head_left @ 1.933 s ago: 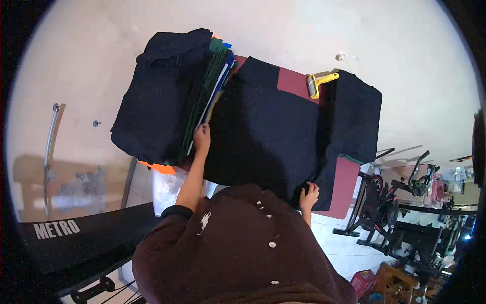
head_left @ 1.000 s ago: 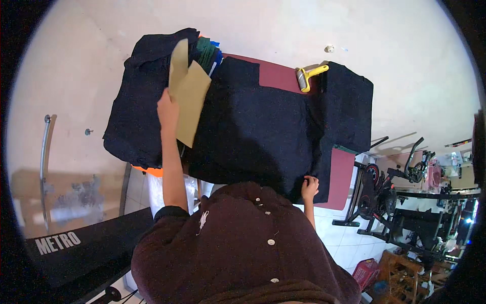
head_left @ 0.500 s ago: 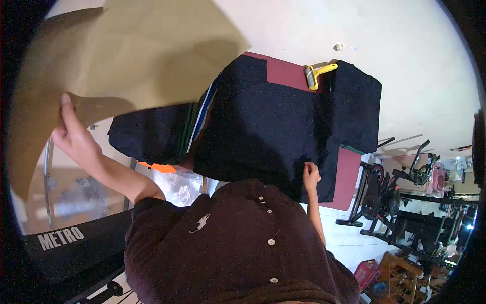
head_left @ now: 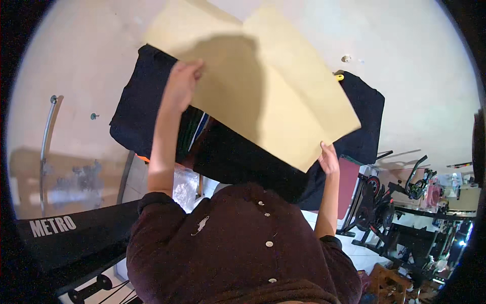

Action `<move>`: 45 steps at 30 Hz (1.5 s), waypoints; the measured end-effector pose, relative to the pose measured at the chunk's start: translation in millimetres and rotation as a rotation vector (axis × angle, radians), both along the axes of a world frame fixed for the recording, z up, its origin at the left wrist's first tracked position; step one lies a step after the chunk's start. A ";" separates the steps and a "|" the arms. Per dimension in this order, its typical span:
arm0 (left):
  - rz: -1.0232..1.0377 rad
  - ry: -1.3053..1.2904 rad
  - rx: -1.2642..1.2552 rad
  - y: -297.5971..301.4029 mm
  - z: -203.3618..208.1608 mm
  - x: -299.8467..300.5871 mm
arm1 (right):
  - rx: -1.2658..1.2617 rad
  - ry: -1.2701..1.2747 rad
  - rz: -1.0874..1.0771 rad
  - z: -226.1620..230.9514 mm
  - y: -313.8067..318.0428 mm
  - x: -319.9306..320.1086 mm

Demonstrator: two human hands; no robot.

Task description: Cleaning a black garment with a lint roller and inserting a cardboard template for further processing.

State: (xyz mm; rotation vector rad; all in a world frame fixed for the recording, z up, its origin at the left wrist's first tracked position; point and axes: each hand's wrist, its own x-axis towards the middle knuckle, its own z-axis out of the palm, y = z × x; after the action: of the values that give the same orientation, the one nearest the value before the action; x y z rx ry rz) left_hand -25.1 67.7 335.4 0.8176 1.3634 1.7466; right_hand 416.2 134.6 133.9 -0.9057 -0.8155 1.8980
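Observation:
A large creased sheet of tan paper [head_left: 293,101] hangs tilted over the table, between both hands. My left hand [head_left: 183,83] is closed on its near left edge. At its near right corner, my right hand [head_left: 329,159] pinches the sheet between thumb and fingers. Black cloth [head_left: 243,158] lies spread beneath, partly covered by the paper. To the left is a folded black pile [head_left: 139,96], with green, white and blue edges [head_left: 195,129] beside it. Of a yellow-handled tool, only the yellow handle end [head_left: 339,77] shows past the paper.
The maroon tabletop [head_left: 349,172] shows at the right, with a black exercise bike [head_left: 377,205] beyond it. A black padded machine [head_left: 96,233] stands at lower left, near a metal wall rail [head_left: 46,152]. Clear plastic wrapping [head_left: 185,188] lies below the table's left part.
The paper has swung from the far left to over the middle of the cloth, hiding most of the yellow tool. My left hand moved right; my right hand rose from the cloth and took the corner.

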 end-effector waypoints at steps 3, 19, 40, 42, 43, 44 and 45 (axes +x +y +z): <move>-0.070 -0.038 -0.099 12.4 -33.9 7.7 | -0.130 -0.024 -0.070 -32.6 -13.7 6.7; -0.181 1.121 -0.370 -71.6 -329.3 72.0 | -0.322 0.140 -0.017 -128.9 -34.7 22.8; 0.063 0.705 -0.754 50.7 -341.8 -51.8 | -0.379 0.127 -0.161 -124.7 -55.3 19.2; 0.023 0.574 -0.814 60.5 -319.9 -41.3 | -0.297 0.166 -0.059 -135.0 -56.6 36.8; 0.006 0.546 -0.655 53.9 -313.5 -25.7 | -0.293 0.168 -0.067 -133.7 -60.0 38.1; 0.005 0.514 -0.499 40.4 -310.6 -12.9 | -0.310 0.139 -0.074 -128.5 -59.7 33.2; -0.043 0.681 -0.202 24.2 -308.6 5.1 | -0.299 0.123 -0.096 -122.2 -57.3 30.8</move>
State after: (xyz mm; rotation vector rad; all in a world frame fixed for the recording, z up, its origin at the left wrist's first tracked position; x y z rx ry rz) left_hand -20.0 91.9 26.8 1.3849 1.8989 1.3063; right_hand 447.1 77.3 11.7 -0.9764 -0.4135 2.0002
